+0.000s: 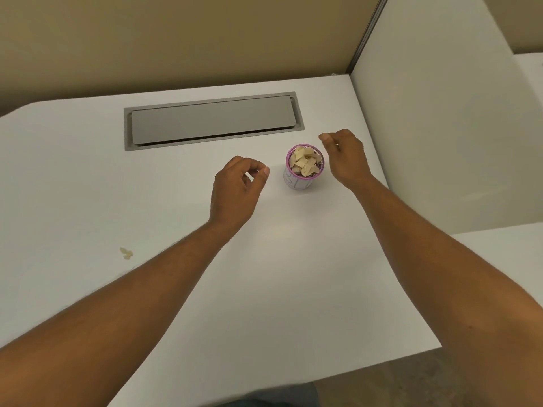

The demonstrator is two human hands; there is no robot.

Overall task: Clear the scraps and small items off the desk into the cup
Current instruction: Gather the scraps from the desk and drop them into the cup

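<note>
White laminate makes up the desk [264,289], on which a small cup [304,171] with a pink rim is stood upright, a little in front of the grey cable hatch [211,120] set into the desktop. The cup is filled to the brim with beige paper scraps [304,163]. One more beige scrap [126,253] is left lying on the desk, well apart from the cup, out beyond the left forearm.

The left hand [238,192] is held just to the left of the cup, not touching it, with the fingers loosely curled and the thumb and forefinger drawn near each other; nothing can be seen between them, so whether a small piece is pinched cannot be told. The right hand [345,155] is held just to the right of the cup and slightly behind it, apart from the rim, its fingers curled inward; nothing is seen gripped in it either, though the palm side is hidden.

White partition panels [426,142] are stood along the right edge of the desk.
</note>
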